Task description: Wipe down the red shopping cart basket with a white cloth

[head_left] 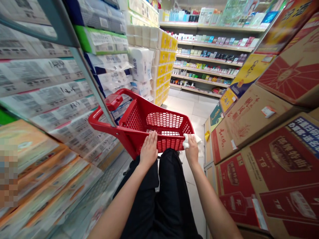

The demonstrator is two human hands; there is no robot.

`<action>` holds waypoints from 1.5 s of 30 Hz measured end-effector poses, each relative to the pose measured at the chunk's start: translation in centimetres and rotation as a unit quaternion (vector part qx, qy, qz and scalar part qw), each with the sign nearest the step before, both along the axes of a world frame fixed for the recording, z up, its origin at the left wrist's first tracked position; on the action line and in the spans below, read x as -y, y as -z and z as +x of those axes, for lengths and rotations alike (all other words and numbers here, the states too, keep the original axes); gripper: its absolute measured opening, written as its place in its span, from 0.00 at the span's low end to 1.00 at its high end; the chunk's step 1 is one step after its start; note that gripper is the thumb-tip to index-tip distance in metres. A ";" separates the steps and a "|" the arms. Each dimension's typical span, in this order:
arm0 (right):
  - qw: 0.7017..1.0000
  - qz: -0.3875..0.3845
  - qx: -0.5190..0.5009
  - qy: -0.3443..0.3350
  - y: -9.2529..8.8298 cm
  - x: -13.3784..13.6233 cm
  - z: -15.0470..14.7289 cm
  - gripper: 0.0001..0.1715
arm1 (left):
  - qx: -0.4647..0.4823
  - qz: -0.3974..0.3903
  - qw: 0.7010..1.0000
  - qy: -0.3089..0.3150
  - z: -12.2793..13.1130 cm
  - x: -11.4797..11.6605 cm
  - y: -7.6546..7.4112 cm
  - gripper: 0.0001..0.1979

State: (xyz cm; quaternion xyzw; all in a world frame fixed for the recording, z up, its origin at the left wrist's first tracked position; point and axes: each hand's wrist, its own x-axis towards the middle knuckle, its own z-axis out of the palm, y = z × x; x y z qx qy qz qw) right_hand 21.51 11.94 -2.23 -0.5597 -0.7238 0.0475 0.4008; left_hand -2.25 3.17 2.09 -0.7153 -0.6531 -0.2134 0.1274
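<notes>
A red plastic shopping basket cart [134, 134] stands across the aisle in front of my knees, with nothing visible inside its mesh basket. A grey metal pole [93, 84] with a dark grey handle rises from its left end. My left hand [149, 147] rests on the near rim, fingers stretched out flat and holding nothing. At the right end of the same rim, my right hand [191, 149] is closed on a white cloth [186, 142], which bunches out on both sides of the fingers and touches the rim.
Stacked cardboard cartons [249, 116] wall the aisle on the right. On the left stand stacks of wrapped paper packs [59, 96] and orange packs [50, 169]. Shelves [209, 44] full of small boxes and bottles line the back. Pale floor tiles [184, 101] show beyond the cart.
</notes>
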 end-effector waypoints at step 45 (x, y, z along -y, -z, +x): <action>0.986 0.033 0.064 -0.150 -2.5 3.7 -10.2 0.44 | 0.005 -0.004 1.000 0.005 -0.3 -0.1 0.2 0.41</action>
